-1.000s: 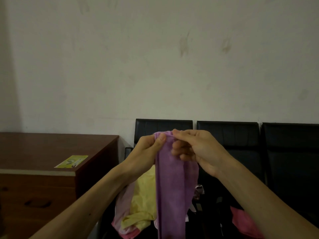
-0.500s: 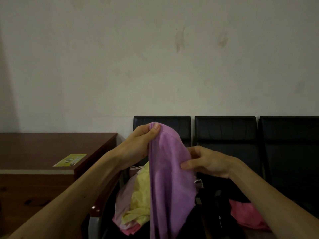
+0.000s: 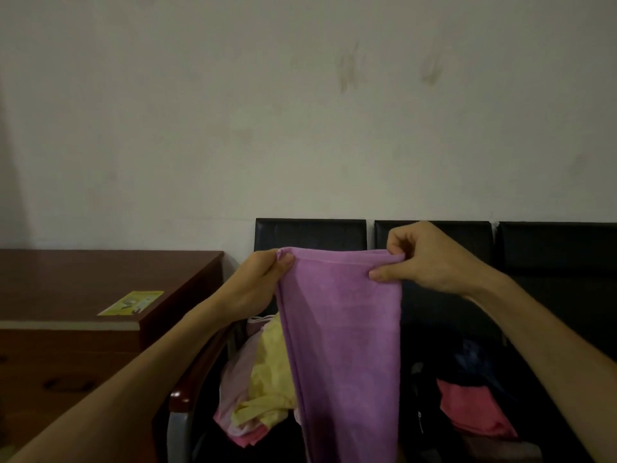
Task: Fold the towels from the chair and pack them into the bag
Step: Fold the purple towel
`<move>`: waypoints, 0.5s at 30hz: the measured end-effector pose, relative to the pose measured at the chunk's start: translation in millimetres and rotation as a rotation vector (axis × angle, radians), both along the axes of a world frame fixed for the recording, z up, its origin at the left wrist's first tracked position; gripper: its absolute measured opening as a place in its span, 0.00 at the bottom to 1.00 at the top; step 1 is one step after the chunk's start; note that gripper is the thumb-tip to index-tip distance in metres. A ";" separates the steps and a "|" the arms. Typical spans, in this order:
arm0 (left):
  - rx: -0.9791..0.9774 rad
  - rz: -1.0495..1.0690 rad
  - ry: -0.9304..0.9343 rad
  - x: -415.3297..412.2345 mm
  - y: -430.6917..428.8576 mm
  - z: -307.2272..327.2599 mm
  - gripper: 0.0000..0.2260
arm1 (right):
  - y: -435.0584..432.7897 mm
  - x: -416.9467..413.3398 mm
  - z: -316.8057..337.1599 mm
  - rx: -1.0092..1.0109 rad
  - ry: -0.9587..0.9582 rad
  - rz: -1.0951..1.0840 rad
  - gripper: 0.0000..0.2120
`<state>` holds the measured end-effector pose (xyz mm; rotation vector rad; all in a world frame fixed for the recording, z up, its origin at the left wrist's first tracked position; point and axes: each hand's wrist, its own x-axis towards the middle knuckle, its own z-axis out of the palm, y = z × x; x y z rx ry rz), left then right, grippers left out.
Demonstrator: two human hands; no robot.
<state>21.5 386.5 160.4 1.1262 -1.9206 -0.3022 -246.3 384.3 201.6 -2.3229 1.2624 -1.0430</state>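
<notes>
while taut at top, soft purple towel (image 3: pixel 340 329)

Left hand (image 3: pixel 263 282) and right hand (image 3: pixel 430 259) pinch the towel (image 3: pixel 344 329).

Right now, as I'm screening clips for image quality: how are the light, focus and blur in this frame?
Head view: dim, flat light, no glare. Head view: the purple towel, the left hand and the right hand read clearly, with little motion blur. Head view: the black chairs and the dark items on the seats sink into shadow, detail lost.
</notes>
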 end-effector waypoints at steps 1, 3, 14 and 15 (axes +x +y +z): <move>-0.020 0.018 -0.001 0.2 -1.1 -1.3 0.18 | -1.8 -0.7 -1.4 -0.013 0.002 -0.029 0.19; -0.076 0.069 0.011 2.3 -4.0 -3.3 0.17 | -3.9 -0.2 -3.6 -0.022 0.008 -0.063 0.19; -0.026 0.019 0.118 6.8 -9.5 -3.4 0.08 | -9.6 -1.5 -10.6 0.188 -0.252 -0.046 0.11; -0.012 0.008 0.123 7.2 -10.2 -4.0 0.09 | -8.7 -0.6 -13.7 0.204 -0.303 -0.011 0.12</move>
